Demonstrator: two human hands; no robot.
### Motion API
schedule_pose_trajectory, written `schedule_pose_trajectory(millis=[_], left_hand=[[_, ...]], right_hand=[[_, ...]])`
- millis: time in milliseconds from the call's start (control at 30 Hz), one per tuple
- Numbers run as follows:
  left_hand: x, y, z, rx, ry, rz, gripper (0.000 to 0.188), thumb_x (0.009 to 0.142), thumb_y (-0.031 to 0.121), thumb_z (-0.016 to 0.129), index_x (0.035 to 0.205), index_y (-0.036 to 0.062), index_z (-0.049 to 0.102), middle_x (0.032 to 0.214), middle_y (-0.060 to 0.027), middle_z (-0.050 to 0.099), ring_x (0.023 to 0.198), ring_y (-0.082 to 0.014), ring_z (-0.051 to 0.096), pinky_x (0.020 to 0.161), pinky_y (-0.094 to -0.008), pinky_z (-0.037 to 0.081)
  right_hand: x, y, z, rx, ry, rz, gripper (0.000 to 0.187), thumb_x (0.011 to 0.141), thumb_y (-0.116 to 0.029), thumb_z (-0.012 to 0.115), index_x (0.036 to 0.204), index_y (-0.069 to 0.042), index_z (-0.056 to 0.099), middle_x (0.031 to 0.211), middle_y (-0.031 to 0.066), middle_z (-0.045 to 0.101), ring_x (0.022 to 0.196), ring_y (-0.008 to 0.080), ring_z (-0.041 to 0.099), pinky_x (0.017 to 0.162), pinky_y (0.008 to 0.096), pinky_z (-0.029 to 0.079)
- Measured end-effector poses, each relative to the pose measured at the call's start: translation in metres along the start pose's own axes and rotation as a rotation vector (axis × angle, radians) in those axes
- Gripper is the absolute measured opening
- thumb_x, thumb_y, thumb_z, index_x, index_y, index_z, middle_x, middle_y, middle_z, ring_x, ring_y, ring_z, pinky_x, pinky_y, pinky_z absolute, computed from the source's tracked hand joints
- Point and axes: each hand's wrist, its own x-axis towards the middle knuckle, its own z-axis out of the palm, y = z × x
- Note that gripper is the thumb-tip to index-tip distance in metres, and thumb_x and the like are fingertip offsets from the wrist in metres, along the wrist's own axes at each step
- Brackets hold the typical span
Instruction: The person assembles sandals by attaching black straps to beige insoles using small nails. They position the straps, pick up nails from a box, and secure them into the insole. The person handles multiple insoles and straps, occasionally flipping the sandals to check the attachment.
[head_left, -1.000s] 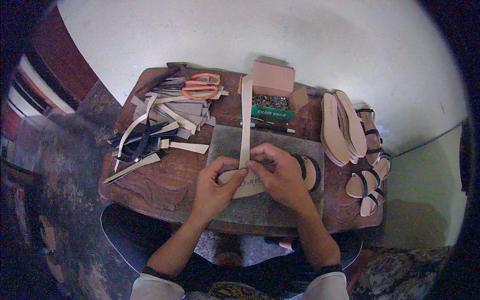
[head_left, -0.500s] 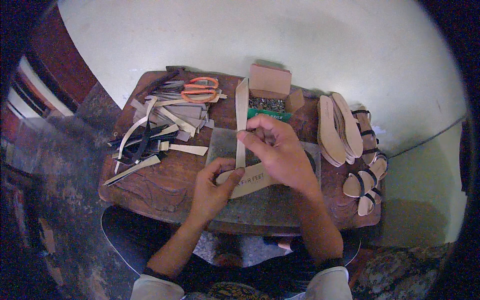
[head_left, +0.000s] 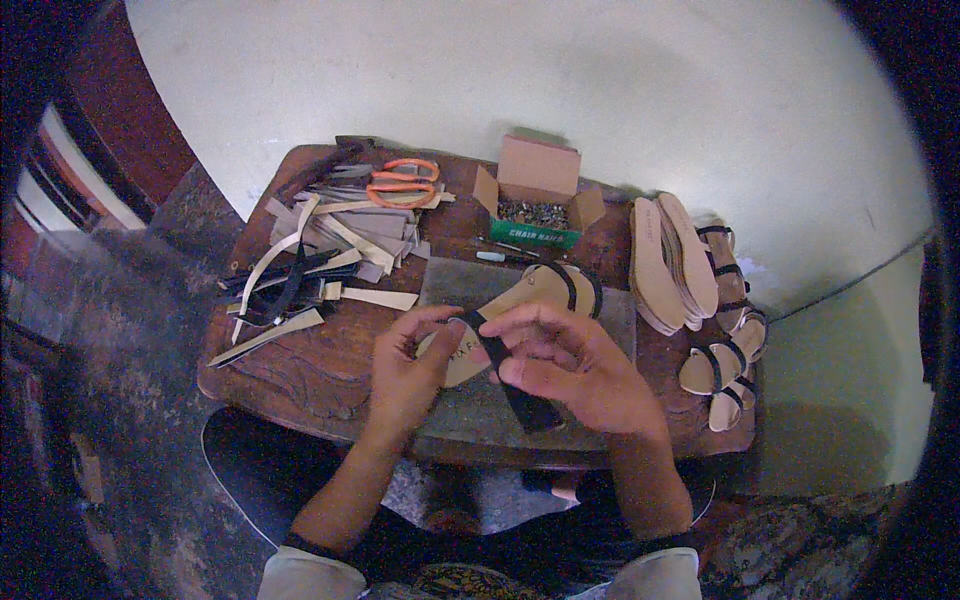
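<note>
A beige sandal sole [head_left: 505,297] lies slantwise on the grey slab, its heel end toward me on the left. Black straps [head_left: 572,288] cross its far right part. Over the heel end, my left hand [head_left: 408,372] is closed, thumb and forefinger pinching one end of a black strap [head_left: 528,405]. That strap runs down to the right between my hands, its dark face showing. My right hand [head_left: 582,372] is closed loosely on it, thumb and fingers at its upper part. Some fingertips are blurred, and part of the sole is hidden behind my hands.
Orange-handled scissors [head_left: 403,185] lie on grey strips [head_left: 365,225] at the left, near black and cream straps [head_left: 290,285]. Behind the grey slab [head_left: 450,275] stands an open box of nails [head_left: 535,215]. Stacked soles [head_left: 660,265] and strapped sandals [head_left: 722,365] line the table's right side.
The strap stood up away from me, pale side showing; now it slants toward me, dark side showing. My right hand came nearer and uncovered the sole's far straps. My left hand shifted slightly left.
</note>
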Motion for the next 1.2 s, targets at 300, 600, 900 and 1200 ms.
schedule_pose_trajectory(millis=[300,600,900,1200], left_hand=[[0.003,-0.004,-0.006,-0.192,0.088,0.028,0.02,0.088,0.006,0.06,0.108,0.0016,0.06,0.088,-0.0033,0.064,0.077,-0.0075,0.058,0.067,-0.0219,0.047],[-0.003,-0.01,0.007,-0.169,0.153,0.055,0.021,0.088,0.003,0.058,0.109,0.002,0.057,0.09,-0.0031,0.062,0.076,-0.0072,0.056,0.066,-0.0203,0.045],[-0.005,-0.004,0.013,-0.201,0.172,0.107,0.028,0.086,0.001,0.059,0.114,0.001,0.05,0.099,-0.0051,0.057,0.088,-0.011,0.056,0.074,-0.024,0.048],[-0.029,-0.011,0.029,-0.215,0.093,0.1,0.045,0.089,0.008,0.058,0.129,-0.0021,0.042,0.12,-0.0117,0.053,0.108,-0.0173,0.052,0.09,-0.0297,0.044]], right_hand=[[-0.02,0.027,-0.017,-0.161,-0.053,0.102,0.02,0.081,-0.003,0.068,0.101,-0.001,0.064,0.082,0.0012,0.054,0.078,0.0106,0.055,0.072,0.0252,0.044],[-0.017,0.028,-0.016,-0.339,-0.067,-0.064,0.016,0.083,-0.01,0.068,0.098,-0.004,0.063,0.082,0.0025,0.062,0.076,0.0102,0.057,0.067,0.0268,0.046],[-0.019,0.033,-0.01,-0.638,0.27,-0.104,0.024,0.078,-0.011,0.072,0.099,-0.005,0.062,0.076,0.0033,0.06,0.071,0.0114,0.056,0.065,0.0268,0.046],[-0.009,0.057,-0.011,-0.635,0.516,-0.22,0.034,0.076,0.003,0.061,0.108,-0.007,0.065,0.091,0.0085,0.062,0.085,0.0174,0.06,0.079,0.0288,0.046]])
